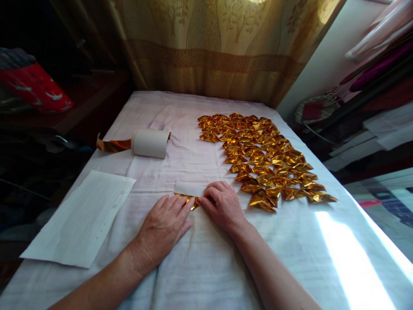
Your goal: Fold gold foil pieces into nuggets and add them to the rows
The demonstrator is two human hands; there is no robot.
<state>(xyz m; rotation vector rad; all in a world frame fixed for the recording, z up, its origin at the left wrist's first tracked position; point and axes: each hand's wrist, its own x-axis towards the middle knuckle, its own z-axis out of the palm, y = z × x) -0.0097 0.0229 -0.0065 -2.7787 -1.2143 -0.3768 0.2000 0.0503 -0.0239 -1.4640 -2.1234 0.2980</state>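
In front of me on the cloth lies a small piece of gold foil paper (195,204), its white side (187,188) showing as a strip along the far edge. My left hand (159,228) rests flat across the gold part, fingers stretched out and touching it. At the right end of the piece, my right hand (224,207) is closed, with thumb and curled fingers pinching the edge. Part of the piece is hidden beneath both hands. Folded gold foil shapes (261,159) lie close together in rows to the right, beyond my right hand.
A white cardboard tube (150,144) with a copper-coloured foil strip (112,145) stands at the back left. A printed paper sheet (80,219) lies at left on the bed-like white cloth (200,267). A curtain (209,56) hangs behind; a red container (38,88) is far left.
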